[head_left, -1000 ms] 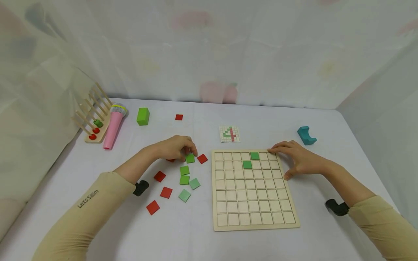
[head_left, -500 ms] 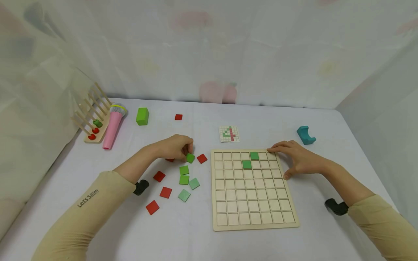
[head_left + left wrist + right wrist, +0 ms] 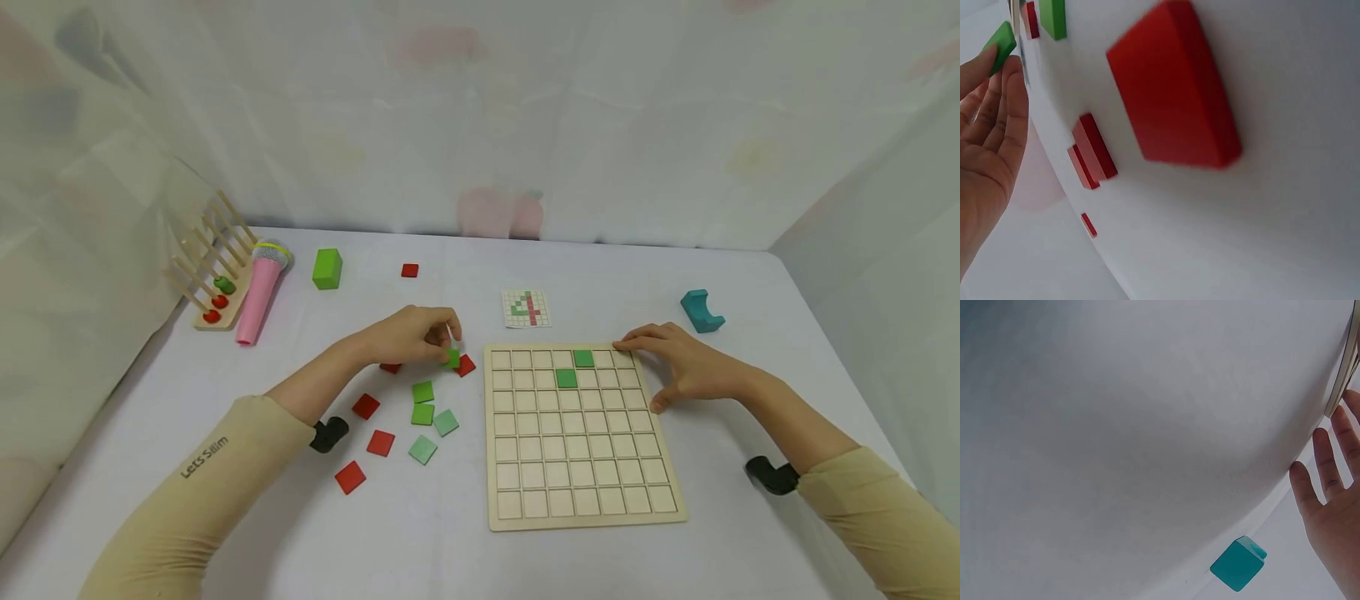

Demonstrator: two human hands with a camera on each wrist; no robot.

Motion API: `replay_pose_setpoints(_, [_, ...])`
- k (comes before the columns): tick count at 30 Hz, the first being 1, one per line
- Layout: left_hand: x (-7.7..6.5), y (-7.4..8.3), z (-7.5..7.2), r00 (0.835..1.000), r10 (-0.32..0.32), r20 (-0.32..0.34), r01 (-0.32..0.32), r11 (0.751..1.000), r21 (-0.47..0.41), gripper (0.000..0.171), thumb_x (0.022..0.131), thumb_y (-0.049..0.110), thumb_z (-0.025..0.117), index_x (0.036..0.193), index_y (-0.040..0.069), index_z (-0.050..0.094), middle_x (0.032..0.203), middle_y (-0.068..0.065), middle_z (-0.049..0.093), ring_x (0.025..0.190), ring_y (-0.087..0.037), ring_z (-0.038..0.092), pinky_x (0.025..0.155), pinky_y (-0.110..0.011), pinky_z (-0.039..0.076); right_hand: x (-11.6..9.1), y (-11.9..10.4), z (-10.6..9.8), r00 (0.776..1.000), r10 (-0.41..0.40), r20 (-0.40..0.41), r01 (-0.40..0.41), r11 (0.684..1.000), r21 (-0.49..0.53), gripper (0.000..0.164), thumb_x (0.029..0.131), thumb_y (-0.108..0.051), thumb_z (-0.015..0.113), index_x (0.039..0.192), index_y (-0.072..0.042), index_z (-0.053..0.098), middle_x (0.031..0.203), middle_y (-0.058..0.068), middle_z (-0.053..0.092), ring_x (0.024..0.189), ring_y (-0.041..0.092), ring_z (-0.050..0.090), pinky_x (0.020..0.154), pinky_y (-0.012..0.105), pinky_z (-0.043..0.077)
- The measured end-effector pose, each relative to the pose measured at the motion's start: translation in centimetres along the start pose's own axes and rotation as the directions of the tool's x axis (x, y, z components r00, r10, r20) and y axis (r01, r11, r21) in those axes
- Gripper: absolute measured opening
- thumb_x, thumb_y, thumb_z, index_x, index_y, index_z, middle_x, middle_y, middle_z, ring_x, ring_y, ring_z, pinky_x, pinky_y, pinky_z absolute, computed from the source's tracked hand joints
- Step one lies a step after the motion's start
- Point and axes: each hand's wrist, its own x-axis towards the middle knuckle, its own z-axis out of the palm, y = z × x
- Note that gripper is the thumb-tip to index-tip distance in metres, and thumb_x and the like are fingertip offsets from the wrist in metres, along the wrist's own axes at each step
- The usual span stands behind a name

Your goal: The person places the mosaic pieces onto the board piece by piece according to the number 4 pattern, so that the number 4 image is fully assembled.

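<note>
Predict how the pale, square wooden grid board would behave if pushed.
The board seems stiff: its edges run straight. Lying flat on the white tablecloth, it would probably slide, not tip. Two green square tiles in its cells would likely travel along.

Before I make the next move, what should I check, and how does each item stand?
1. Left grip pinching the green tile: ok.
2. That tile over the board: not ok; it is left of it.
3. Tile not touching the nearby red tile: cannot tell; they overlap in the head view.
4. Right grip at the board's right edge: ok.
5. Card uncovered: ok.
6. Room on the board: ok; only two dark green tiles there.
</note>
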Motion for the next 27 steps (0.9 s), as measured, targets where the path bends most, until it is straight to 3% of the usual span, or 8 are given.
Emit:
replay_pose_setpoints(3, [0.2, 0.6, 0.3, 0.999, 0.032, -0.034, -0.034, 0.999, -0.039, 0.026, 0.089, 0.01, 0.07, 0.113, 0.013, 0.062, 0.087, -0.001, 0.062, 0.081, -0.014, 0.058, 0.081, -0.029, 0.048, 0.0, 0.1, 0.0, 1.0, -0.003, -0.001, 0.003, 1.0, -0.005, 0.095, 0.06, -0.041, 0.091, 0.143, -0.014, 0.052, 0.143, 0.012, 0.05, 0.129, 0.033, 0.04, 0.102, 0.057, 0.036])
replay_pose_setpoints(12, [1.5, 3.0, 2.4, 0.997, 0.038, -0.072, -0.048, 0.989, -0.14, 0.016, 0.09, 0.011, 0.068, 0.105, 0.016, 0.066, 0.089, -0.003, 0.066, 0.074, -0.017, 0.063, 0.071, -0.026, 0.05, 0.0, 0.1, 0.0, 1.0, -0.012, -0.007, 0.012, 1.0, -0.006, 0.095, 0.059, -0.04, 0.091, 0.142, -0.014, 0.052, 0.142, 0.012, 0.05, 0.128, 0.032, 0.04, 0.101, 0.055, 0.036])
replay_pose_setpoints(20, [2.6, 4.8, 4.9, 0.996, 0.035, -0.085, -0.046, 0.989, -0.141, 0.016, 0.088, 0.009, 0.069, 0.102, 0.016, 0.068, 0.091, -0.003, 0.065, 0.078, -0.011, 0.061, 0.072, -0.02, 0.049, 0.0, 0.2, 0.1, 1.0, -0.011, -0.003, 0.011, 1.0, 0.001, 0.096, 0.06, -0.043, 0.09, 0.142, -0.013, 0.051, 0.142, 0.012, 0.049, 0.129, 0.033, 0.039, 0.101, 0.056, 0.036])
replay_pose_setpoints(27, [3.6, 6.5, 6.1, 0.996, 0.054, -0.069, -0.062, 0.989, -0.132, 0.015, 0.087, 0.008, 0.069, 0.099, 0.017, 0.07, 0.085, -0.001, 0.065, 0.077, -0.009, 0.061, 0.07, -0.018, 0.049, 0.0, 0.2, 0.1, 1.0, -0.008, -0.008, 0.008, 1.0, -0.002, 0.095, 0.06, -0.044, 0.09, 0.142, -0.013, 0.052, 0.142, 0.012, 0.05, 0.129, 0.032, 0.04, 0.101, 0.056, 0.037])
